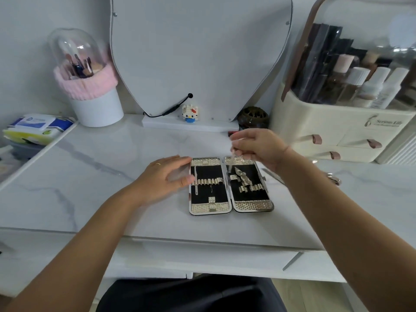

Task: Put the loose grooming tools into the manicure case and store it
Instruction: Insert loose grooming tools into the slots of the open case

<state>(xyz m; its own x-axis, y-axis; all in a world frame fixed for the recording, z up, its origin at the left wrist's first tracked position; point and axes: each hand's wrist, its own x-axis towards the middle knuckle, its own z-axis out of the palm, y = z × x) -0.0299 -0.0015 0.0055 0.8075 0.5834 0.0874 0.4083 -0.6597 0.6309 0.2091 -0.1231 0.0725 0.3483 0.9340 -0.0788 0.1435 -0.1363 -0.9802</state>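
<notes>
The manicure case point(249, 206) lies open flat on the marble desk, two black-lined halves with gold elastic loops. A thin tool point(196, 181) sits in the left half, and a nail clipper point(242, 175) rests in the right half. My left hand point(166, 176) lies on the desk against the case's left edge, fingers spread, holding nothing. My right hand point(256, 146) hovers over the top of the right half, pinching a slim metal tool point(230, 164) that points down into the case. Two more loose tools lie right of the case: a flat file point(273, 176) and a scissor-like tool point(334, 179).
A mirror point(200, 52) stands at the back with a small toy figure point(189, 113) on its base. A brush holder point(90, 86) is at back left, wipes point(38, 128) at far left, a cosmetics organizer with drawers point(337, 122) at right. A dark round jar point(253, 117) sits behind my right hand.
</notes>
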